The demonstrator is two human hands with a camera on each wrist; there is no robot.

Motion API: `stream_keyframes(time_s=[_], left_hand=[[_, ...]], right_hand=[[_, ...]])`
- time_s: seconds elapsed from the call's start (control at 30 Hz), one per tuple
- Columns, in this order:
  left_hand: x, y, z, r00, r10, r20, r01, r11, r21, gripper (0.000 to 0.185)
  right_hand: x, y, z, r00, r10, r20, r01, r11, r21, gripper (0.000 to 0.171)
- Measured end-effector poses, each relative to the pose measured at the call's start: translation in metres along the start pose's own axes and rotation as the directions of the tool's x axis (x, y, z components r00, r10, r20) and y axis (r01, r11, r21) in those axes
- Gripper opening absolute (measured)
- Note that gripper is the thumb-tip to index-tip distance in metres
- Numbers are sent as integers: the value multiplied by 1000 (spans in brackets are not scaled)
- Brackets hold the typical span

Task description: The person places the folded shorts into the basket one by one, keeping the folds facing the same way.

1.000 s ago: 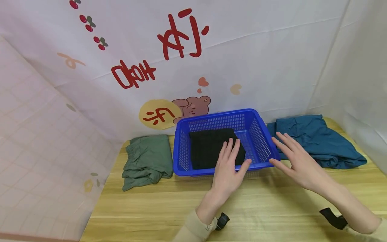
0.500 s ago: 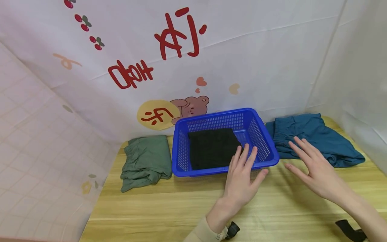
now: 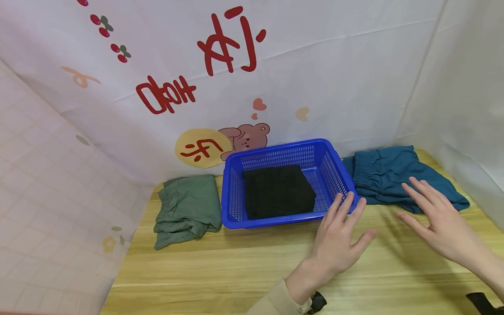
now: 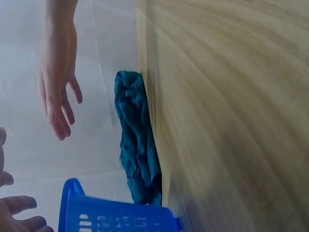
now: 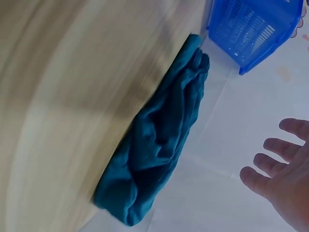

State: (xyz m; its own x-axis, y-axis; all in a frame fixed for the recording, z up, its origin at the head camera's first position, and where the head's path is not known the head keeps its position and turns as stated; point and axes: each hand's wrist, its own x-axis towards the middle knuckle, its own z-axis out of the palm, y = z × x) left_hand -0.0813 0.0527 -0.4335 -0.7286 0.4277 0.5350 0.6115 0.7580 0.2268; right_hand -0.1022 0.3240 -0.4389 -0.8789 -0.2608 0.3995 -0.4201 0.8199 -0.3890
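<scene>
My left hand point(image 3: 338, 240), fingers spread and straight, hovers at the front right corner of a blue plastic basket point(image 3: 271, 222). Folded black cloth point(image 3: 277, 192) lies inside the basket, towards its left. My right hand point(image 3: 441, 223) is raised in front of a folded teal garment with an elastic waistband point(image 3: 386, 175), overlapping its right part in the head view; its fingers are extended and hold nothing. In the right wrist view, the teal garment point(image 5: 154, 135) lies on the table with the right hand point(image 5: 289, 169) apart from it.
A folded green garment with a gathered waistband point(image 3: 189, 208) lies left of the basket on the wooden table point(image 3: 220, 280). White printed sheeting point(image 3: 334, 78) stands behind the table and along both sides.
Both hands have moved to the right, the left from over the basket's front to its right corner, the right across the teal garment. The view has shifted slightly; basket and garments stay put.
</scene>
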Motion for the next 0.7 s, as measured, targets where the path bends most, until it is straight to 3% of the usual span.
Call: stream_keyframes(time_s=[0.17, 0.3, 0.47, 0.6, 0.7], left_hand=[[1, 6, 5, 998, 69, -1, -69, 998, 11, 63], [4, 9, 9, 992, 123, -6, -123, 991, -55, 62], [10, 16, 14, 985, 153, 78, -143, 982, -119, 58], [17, 23, 16, 971, 114, 211, -74, 979, -190, 58], [24, 29, 18, 945, 32, 327, 46, 973, -228, 60]], right_hand=[[-7, 11, -3, 1000, 5, -12, -5, 1000, 3, 76], [-12, 19, -6, 1000, 27, -9, -27, 1000, -4, 73], [-15, 30, -10, 998, 60, -17, -59, 998, 4, 69], [-16, 39, -12, 996, 82, -17, -82, 997, -1, 67], [-16, 46, -12, 994, 111, -15, -111, 994, -14, 66]])
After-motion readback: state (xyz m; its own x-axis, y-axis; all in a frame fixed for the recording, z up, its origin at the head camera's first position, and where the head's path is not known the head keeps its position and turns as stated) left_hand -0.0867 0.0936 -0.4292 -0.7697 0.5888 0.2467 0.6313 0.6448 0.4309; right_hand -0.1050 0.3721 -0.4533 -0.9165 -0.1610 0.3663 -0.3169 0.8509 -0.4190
